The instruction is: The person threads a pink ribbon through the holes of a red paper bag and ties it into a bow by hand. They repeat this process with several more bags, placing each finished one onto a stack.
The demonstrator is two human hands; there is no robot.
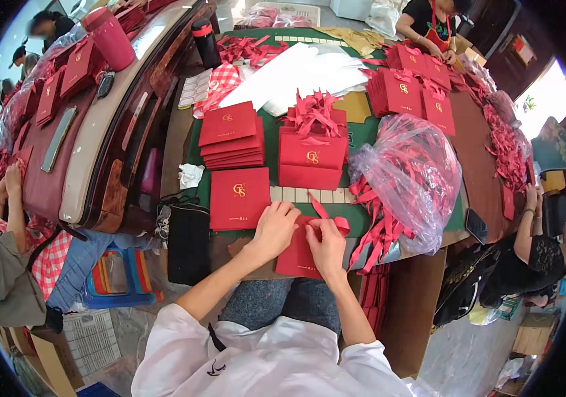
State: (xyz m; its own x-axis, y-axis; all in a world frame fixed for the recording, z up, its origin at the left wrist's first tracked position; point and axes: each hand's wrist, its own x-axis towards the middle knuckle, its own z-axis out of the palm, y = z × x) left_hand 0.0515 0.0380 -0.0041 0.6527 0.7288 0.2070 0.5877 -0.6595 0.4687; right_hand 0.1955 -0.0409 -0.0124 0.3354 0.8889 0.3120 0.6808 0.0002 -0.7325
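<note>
Both my hands are at a red bag (296, 257) at the table's front edge. My left hand (275, 228) rests on its upper left part with fingers bent close together; what they pinch is hidden. My right hand (326, 246) has fingers closed on a red ribbon (337, 223) at the bag's top right. Flat red bags (239, 198) with gold letters lie to the left, and another pile (228, 124) is behind them. Straight ahead stands a stack of red bags (311, 157) with ribbon handles. A clear plastic bag (418, 178) full of red ribbons is on the right.
A black pouch (188, 243) and crumpled tissue (190, 176) lie left. White sheets (276, 76) and a dark bottle (205, 43) are farther back. A phone (475, 225) sits at the right edge. Other people work at the far right and left.
</note>
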